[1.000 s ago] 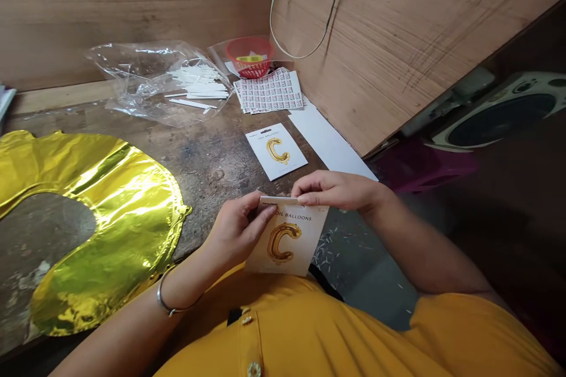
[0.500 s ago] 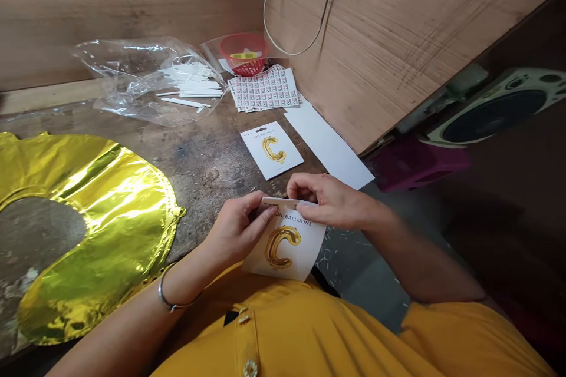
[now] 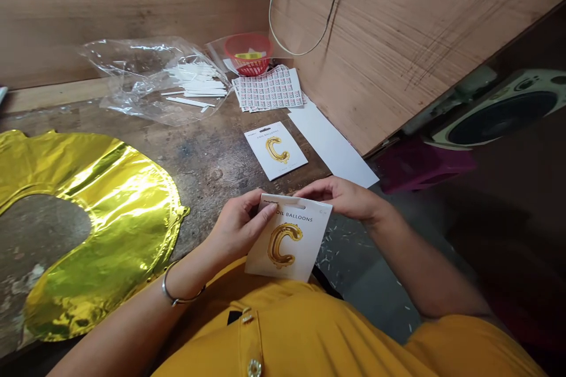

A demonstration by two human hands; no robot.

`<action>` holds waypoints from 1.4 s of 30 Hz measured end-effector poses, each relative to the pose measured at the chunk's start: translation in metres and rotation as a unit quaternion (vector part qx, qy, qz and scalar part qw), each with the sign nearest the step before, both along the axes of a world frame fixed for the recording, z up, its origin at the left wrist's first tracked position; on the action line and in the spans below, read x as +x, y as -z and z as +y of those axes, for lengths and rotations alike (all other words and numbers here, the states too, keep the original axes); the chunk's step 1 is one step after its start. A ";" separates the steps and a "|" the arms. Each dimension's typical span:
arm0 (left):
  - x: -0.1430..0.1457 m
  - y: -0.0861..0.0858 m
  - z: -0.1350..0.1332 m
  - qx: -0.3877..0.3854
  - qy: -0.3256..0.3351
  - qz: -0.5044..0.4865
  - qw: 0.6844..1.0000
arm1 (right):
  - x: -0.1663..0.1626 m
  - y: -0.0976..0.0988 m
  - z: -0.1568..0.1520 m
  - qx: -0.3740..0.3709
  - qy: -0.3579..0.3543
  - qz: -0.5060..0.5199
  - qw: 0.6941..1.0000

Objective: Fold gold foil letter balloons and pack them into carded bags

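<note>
My left hand [image 3: 239, 227] pinches the upper left corner of a white foil balloon card [image 3: 260, 256], its thumb across the front. The card is printed "FOIL BALLOONS" with a gold letter C, and a hang slot pierces its top. Behind the card's upper right corner is my right hand [image 3: 349, 197], fingers curled together. The card covers its fingertips, so what they hold, if anything, is hidden. A second foil balloon card [image 3: 260, 156] with the same print lies on the table beyond my hands. To the left spreads a flat, shiny gold foil balloon [image 3: 132, 206] with a curved outline.
At the back, a clear plastic bag [image 3: 128, 82] lies around white sticks [image 3: 198, 79]. Beside it are a red basket [image 3: 247, 47], printed label sheets [image 3: 269, 91] and a white paper strip [image 3: 340, 147]. A cable [image 3: 305, 50] hangs along the board wall [image 3: 398, 23].
My right hand has moved its thumb off the card's front at the hang slot, and its fingers are now behind the upper right corner. My left hand keeps its pinch.
</note>
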State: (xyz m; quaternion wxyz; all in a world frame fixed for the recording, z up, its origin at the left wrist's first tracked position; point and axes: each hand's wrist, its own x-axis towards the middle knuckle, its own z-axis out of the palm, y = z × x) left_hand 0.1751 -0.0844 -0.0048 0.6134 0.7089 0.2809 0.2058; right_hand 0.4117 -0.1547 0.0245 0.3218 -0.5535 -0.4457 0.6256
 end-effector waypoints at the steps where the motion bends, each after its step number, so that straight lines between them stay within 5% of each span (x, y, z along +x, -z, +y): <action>1: 0.001 0.000 0.000 -0.004 -0.001 -0.001 1.000 | -0.001 0.001 0.001 -0.012 -0.022 0.025 0.999; 6: -0.002 -0.003 0.001 -0.024 -0.001 -0.003 1.000 | -0.010 0.007 0.010 0.008 -0.004 0.049 0.999; 11: -0.008 -0.002 0.001 -0.028 -0.024 -0.011 0.999 | -0.002 0.017 -0.009 0.028 -0.036 -0.114 0.992; 16: -0.010 0.007 0.005 -0.063 -0.062 -0.015 0.996 | 0.017 0.011 -0.054 0.072 -0.014 -0.440 0.895; 20: -0.002 0.013 0.005 -0.050 -0.089 -0.028 0.994 | -0.004 0.008 -0.049 0.108 0.152 -0.309 0.932; 24: 0.012 0.011 0.028 -0.021 -0.162 -0.037 0.986 | -0.029 0.018 0.012 0.153 0.161 -0.216 0.951; 28: 0.033 0.005 0.075 0.230 -0.237 0.036 0.943 | -0.010 0.017 0.099 0.149 0.148 -0.490 0.846; 30: 0.045 0.008 0.094 0.382 -0.131 0.119 0.907 | 0.002 0.018 0.135 0.125 0.134 -0.534 0.825; 33: 0.058 0.020 0.105 0.458 0.036 0.234 0.856 | 0.007 0.022 0.158 0.106 0.132 -0.578 0.798; 36: 0.062 0.031 0.104 0.464 0.059 0.284 0.837 | 0.009 0.022 0.139 0.120 0.147 -0.620 0.761; 39: 0.063 0.034 0.099 0.477 0.045 0.299 0.825 | 0.030 0.012 0.091 0.135 0.184 -0.664 0.712; 42: 0.064 0.035 0.096 0.488 0.028 0.313 0.815 | 0.063 0.007 0.035 0.074 0.202 -0.718 0.662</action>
